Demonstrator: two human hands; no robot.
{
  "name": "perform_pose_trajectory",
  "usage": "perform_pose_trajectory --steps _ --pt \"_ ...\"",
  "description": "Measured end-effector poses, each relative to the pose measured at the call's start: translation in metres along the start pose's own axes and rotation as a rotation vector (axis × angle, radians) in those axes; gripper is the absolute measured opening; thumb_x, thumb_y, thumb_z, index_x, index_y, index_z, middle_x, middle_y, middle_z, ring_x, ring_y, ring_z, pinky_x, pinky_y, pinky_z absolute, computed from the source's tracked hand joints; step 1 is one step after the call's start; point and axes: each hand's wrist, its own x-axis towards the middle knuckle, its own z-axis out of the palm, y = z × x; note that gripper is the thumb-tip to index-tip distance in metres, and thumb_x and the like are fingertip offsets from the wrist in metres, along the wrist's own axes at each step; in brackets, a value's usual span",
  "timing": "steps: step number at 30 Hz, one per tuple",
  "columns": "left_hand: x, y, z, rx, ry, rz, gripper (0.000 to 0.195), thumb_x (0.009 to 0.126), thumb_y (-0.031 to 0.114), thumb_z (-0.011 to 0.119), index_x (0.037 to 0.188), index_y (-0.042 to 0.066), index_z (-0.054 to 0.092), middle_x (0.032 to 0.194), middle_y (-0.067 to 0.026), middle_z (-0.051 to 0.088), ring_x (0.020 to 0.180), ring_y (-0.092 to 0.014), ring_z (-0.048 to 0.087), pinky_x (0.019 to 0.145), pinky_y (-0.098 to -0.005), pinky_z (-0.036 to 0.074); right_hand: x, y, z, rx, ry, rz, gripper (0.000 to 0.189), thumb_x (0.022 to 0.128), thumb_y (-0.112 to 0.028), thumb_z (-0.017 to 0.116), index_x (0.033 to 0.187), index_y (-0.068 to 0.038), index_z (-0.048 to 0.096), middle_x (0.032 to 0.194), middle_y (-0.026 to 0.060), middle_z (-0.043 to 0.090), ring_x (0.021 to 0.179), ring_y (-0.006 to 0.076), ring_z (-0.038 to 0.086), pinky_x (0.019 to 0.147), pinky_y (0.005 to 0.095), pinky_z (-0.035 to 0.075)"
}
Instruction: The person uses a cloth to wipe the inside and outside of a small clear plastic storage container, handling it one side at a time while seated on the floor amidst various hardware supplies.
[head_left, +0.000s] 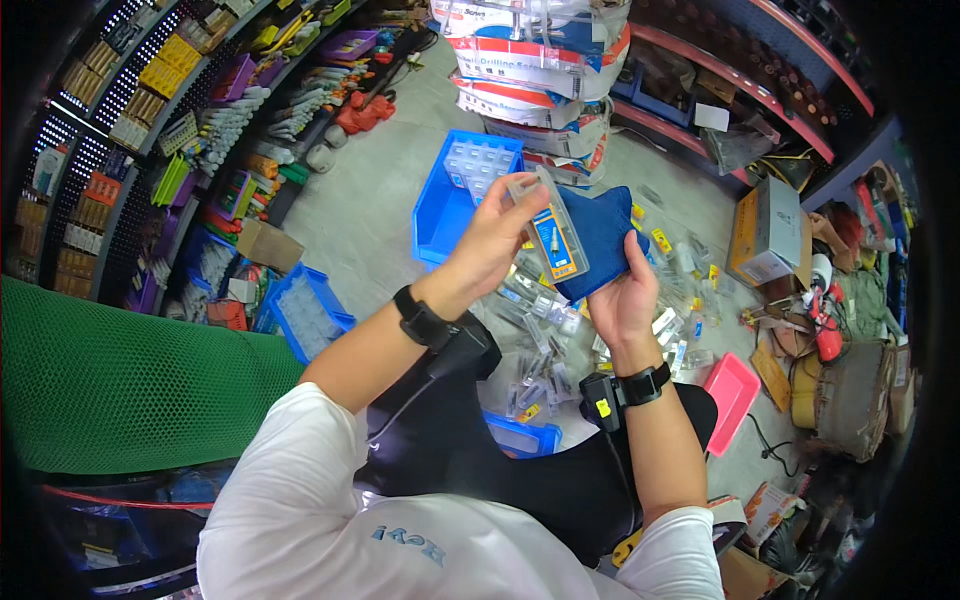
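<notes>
My left hand (499, 221) grips a clear plastic case (559, 232) with an orange and blue label by its upper end. A dark blue cloth (607, 225) lies over the palm and fingers of my right hand (626, 304), whose thumb is raised along the cloth's edge. The case is in front of the cloth; whether they touch I cannot tell. Below both hands, many similar small clear cases (536, 300) are scattered on the floor. Beyond my left hand a blue plastic bin (429, 217) holds neatly stacked clear cases (480, 165).
Stacked white bags of screws (525, 67) stand ahead. A second blue bin (341, 319), a green mesh roll (142, 382) and shelves (112, 97) are on the left. To the right are a pink tray (733, 405) and a cardboard box (765, 232). A blue container (525, 439) sits between my legs.
</notes>
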Motion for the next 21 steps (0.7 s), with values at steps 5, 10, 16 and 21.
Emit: perform_pose_trajectory --steps 5,10,16,21 --pt "0.006 0.042 -0.039 0.065 -0.038 0.211 0.040 0.079 0.010 0.064 0.112 0.011 0.043 0.106 -0.0059 0.054 0.096 -0.016 0.053 0.081 -0.0304 0.043 0.003 -0.009 -0.001 -0.086 0.051 -0.039 0.037 0.089 -0.026 0.048 0.118 -0.001 0.045 0.118 0.0089 0.051 0.109 0.0210 0.050 0.096 0.0364 0.036" --pt "0.039 0.080 -0.123 0.296 0.115 0.426 0.033 0.078 0.011 0.065 0.103 0.009 0.043 0.099 -0.0042 0.054 0.088 -0.014 0.055 0.078 -0.0302 0.044 0.007 -0.020 -0.018 -0.308 0.271 -0.087 0.027 0.088 -0.021 0.052 0.106 -0.002 0.053 0.102 0.0057 0.058 0.092 0.0150 0.056 0.082 0.0304 0.044" --pt "0.104 0.031 -0.230 1.126 0.200 0.300 0.040 0.063 0.012 0.077 0.088 0.006 0.046 0.084 -0.0043 0.056 0.078 -0.015 0.056 0.069 -0.0291 0.045 0.002 -0.028 -0.026 -0.464 0.260 -0.010 0.029 0.087 -0.026 0.054 0.107 -0.006 0.052 0.103 0.0032 0.058 0.095 0.0140 0.055 0.082 0.0325 0.043" --pt "0.139 -0.019 -0.244 1.359 0.150 0.139 0.038 0.057 0.003 0.075 0.084 0.004 0.048 0.077 -0.0077 0.057 0.074 -0.018 0.056 0.067 -0.0301 0.045 -0.004 -0.036 -0.013 -0.465 0.398 -0.063 0.026 0.085 -0.026 0.056 0.103 -0.006 0.053 0.102 0.0037 0.058 0.098 0.0136 0.055 0.084 0.0330 0.043"
